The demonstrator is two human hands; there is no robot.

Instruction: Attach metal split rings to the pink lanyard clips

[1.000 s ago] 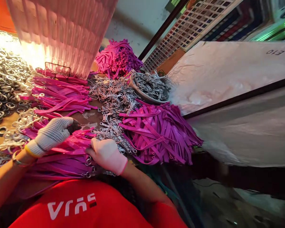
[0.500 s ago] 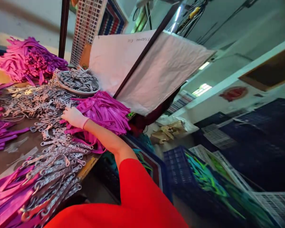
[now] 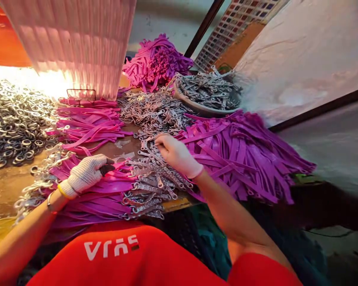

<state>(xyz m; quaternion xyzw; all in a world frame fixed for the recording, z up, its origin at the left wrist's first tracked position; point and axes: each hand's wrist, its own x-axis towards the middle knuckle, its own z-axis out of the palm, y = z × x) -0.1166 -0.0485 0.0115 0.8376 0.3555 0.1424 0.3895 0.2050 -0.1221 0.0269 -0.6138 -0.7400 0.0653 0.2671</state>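
Observation:
My left hand (image 3: pixel 88 174), in a white knitted glove with dark fingertips, is closed over a row of purple straps (image 3: pixel 98 202). One strap comes out at its fingertips, pinched there. My right hand (image 3: pixel 180 155), in a thin white glove, has its fingers curled together over the grey metal link pieces (image 3: pixel 155 171); whatever is between the fingertips is hidden. Those link pieces lie at the right ends of the straps in front of me. A larger heap of metal links (image 3: pixel 158 109) lies just beyond my right hand.
A loose purple strap pile (image 3: pixel 241 155) hangs over the table edge at right. Behind it stands a bowl (image 3: pixel 209 107) full of metal links, near another strap heap (image 3: pixel 158 63). Metal rings (image 3: pixel 14 127) are piled at left by a bright corrugated panel (image 3: pixel 77 43).
The view has swung left and down to the table, bringing my left hand, the rings and the corrugated panel into sight. My right hand remains by the metal links, fingers curled.

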